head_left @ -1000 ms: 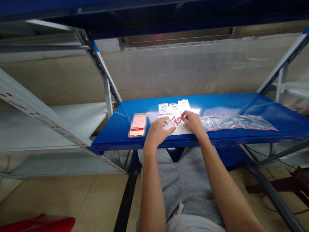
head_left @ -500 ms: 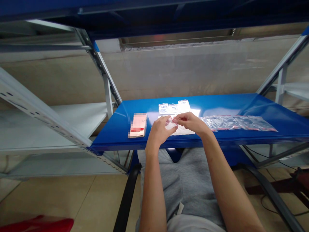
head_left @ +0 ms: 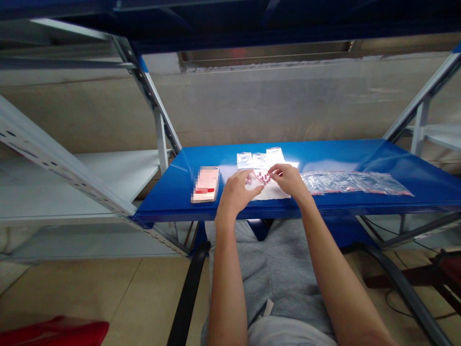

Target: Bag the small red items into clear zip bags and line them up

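My left hand (head_left: pixel 236 193) is curled around a small clear zip bag (head_left: pixel 255 181) with a red strip, held just above the blue shelf (head_left: pixel 324 156). My right hand (head_left: pixel 288 180) hovers close beside it, fingertips pinched over a cluster of small red beads (head_left: pixel 265 178) on a white sheet (head_left: pixel 273 191). Whether a bead sits between those fingertips is too small to make out. Empty clear bags (head_left: pixel 260 157) lie just behind the sheet.
A phone (head_left: pixel 205 184) lies on the shelf to the left of my hands. A row of filled clear bags (head_left: pixel 355 182) stretches to the right. Grey shelf uprights (head_left: pixel 160 139) stand at the left and right; my lap in grey shorts is below.
My hands had come together above the sheet half a second ago; now the right hand has gone back over the red beads and the left has lowered slightly with the bag.
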{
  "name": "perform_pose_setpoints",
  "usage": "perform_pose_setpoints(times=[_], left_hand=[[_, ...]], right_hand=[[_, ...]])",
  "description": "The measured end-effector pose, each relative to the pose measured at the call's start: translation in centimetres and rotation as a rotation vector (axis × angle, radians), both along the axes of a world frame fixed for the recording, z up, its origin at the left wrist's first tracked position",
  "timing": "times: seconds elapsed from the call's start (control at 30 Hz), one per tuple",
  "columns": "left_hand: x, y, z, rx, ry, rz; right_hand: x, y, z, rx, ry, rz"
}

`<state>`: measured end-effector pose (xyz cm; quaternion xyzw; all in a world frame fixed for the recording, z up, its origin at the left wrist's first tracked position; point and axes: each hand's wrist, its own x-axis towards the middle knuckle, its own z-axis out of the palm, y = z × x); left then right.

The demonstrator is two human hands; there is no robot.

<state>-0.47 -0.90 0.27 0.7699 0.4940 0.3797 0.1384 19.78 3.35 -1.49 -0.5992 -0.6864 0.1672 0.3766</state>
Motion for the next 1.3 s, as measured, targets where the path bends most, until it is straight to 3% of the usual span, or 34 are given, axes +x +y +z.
perform_pose_setpoints(times=[0.27, 0.57, 0.77, 0.97, 1.1, 1.3], left_hand=[[0.1, 0.2, 0.2, 0.023, 0.031, 0.005], [0.0, 0.0, 0.0, 0.006, 0.007, -0.010], [0.1, 0.1, -0.3, -0.005, -0.006, -0.034], [0.4, 0.0, -0.5, 0.001, -0.048, -0.021], [0.4, -0.1, -0.5, 0.002, -0.059, -0.028], [0.6, -0.2, -0.7, 0.017, -0.094, -0.039]], right_hand=[[-0.1, 0.8, -2.0, 0.062, -0.232, -0.036], [-0.4, 1.1, -2.4, 0.038, -0.271, -0.032], [-0.4, 0.2, -0.5, 0.043, -0.048, 0.033], [-0.6, -1.9, 2.6, -0.098, 0.352, 0.337], [-1.0, -2.8, 3.4, -0.167, 0.405, 0.364], [-1.2, -3.2, 3.2, -0.251, 0.408, 0.382]])
